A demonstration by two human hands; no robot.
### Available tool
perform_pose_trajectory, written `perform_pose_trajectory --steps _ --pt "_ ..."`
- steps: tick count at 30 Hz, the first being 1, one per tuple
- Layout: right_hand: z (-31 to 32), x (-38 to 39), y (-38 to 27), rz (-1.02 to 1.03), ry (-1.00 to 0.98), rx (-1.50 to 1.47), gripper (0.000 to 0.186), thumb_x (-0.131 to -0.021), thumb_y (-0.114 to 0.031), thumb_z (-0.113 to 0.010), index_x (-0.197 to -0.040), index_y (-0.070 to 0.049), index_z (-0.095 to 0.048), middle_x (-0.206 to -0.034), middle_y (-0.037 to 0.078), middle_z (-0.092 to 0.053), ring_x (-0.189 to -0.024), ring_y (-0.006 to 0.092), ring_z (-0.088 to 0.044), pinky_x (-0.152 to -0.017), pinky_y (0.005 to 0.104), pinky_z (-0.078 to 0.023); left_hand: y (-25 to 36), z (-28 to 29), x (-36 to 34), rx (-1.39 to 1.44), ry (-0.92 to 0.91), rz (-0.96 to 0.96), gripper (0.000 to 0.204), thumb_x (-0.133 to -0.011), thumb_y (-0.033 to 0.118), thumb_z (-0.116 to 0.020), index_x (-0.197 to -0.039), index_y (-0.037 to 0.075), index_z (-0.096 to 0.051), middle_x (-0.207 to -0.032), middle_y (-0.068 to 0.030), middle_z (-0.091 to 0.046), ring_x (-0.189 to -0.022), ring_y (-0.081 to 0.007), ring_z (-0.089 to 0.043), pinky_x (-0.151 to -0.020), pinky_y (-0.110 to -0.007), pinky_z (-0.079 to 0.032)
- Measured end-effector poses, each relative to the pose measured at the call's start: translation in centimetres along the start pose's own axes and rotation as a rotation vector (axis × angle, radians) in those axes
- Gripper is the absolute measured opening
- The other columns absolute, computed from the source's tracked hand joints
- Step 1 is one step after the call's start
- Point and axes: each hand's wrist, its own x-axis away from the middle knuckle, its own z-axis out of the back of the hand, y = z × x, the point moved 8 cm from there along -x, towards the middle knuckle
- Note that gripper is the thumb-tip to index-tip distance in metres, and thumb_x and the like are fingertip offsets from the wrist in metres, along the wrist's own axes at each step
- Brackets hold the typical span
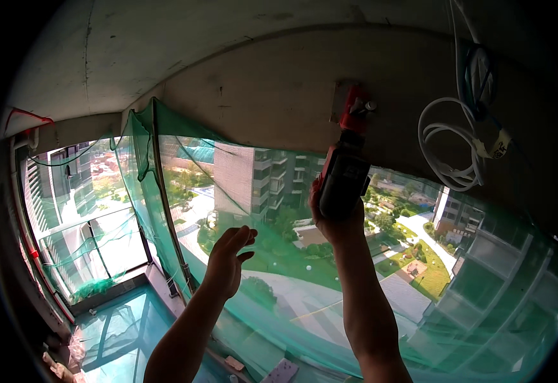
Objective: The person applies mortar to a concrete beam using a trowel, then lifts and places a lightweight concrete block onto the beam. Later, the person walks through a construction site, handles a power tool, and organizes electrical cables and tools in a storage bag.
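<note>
High in front of me, my right hand is wrapped round the grip of a red and black cordless power tool. Its red front end points up and reaches the dark concrete beam, beside a squarish patch on the surface. I cannot tell the tool's exact kind, or whether its tip touches the concrete. Lower and to the left, my left hand is raised in the air, loosely bent with the thumb apart from the fingers. Nothing shows in it.
Coiled white cable hangs from above at the right, with a blue loop beside it. Green netting covers the tall opening, with buildings and gardens far below. A dark upright pole stands at left. Red pipe runs along the left wall.
</note>
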Motion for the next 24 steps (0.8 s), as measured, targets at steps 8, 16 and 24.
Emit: perform_pose_trajectory --steps 8,16,24 --pt "8.8 2.2 0.7 -0.080 -0.145 0.381 0.067 -0.082 -0.058 -0.054 -0.122 -0.005 -0.051 -0.095 0.019 -0.063 -0.074 0.0314 -0.064 -0.059 0.0420 -0.053 -8.0 21.6 30.8 -0.105 0.544 0.410 0.036 -0.084 0.038 -0.063 -0.098 0.006 -0.058 -0.104 -0.0114 -0.062 -0.098 -0.0225 -0.056 -0.087 -0.040 -0.040" --pt "25.0 27.1 25.2 -0.965 -0.076 0.485 0.063 -0.087 -0.051 -0.054 -0.131 -0.008 -0.041 -0.102 0.023 -0.060 -0.080 0.0377 -0.062 -0.062 0.0491 -0.054 -7.7 22.8 61.3 0.131 0.788 0.726 0.059 -0.085 0.043 -0.062 -0.125 0.001 -0.048 -0.119 -0.0144 -0.054 -0.106 -0.0244 -0.053 -0.092 -0.036 -0.042" --pt "18.2 61.1 59.1 -1.864 -0.142 0.681 0.054 -0.093 -0.049 -0.044 -0.124 -0.005 -0.047 -0.100 0.014 -0.062 -0.083 0.0259 -0.065 -0.067 0.0365 -0.054 -1.2 21.6 77.8 0.370 0.889 0.197 0.094 -0.082 0.056 -0.062 -0.145 0.003 -0.018 -0.146 -0.0181 -0.029 -0.135 -0.0325 -0.030 -0.109 -0.043 -0.028"
